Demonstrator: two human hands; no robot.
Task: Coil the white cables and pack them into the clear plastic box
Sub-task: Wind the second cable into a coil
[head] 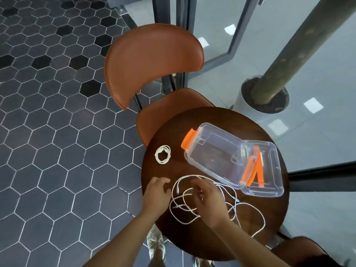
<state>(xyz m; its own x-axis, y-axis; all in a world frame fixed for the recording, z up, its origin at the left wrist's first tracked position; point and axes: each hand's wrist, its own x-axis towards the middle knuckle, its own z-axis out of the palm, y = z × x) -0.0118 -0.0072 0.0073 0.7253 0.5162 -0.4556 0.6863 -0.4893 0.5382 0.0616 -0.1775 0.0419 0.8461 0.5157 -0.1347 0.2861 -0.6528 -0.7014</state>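
A loose tangle of white cables (185, 207) lies on the near part of the round dark wooden table (192, 239). One small white cable (162, 154) sits coiled at the table's far left. The clear plastic box (217, 151) with orange clips stands open at the right, empty, its lid (269, 170) lying beside it. My left hand (157, 191) rests on the table just left of the tangle, fingers apart. My right hand (208, 199) hovers over the tangle, slightly blurred; whether it grips a strand is hidden.
A brown leather chair (154, 64) stands behind the table. A second brown seat (300, 251) is at the lower right. A grey pillar in a round base (269, 97) rises behind on the right. Hexagonal floor tiles spread to the left.
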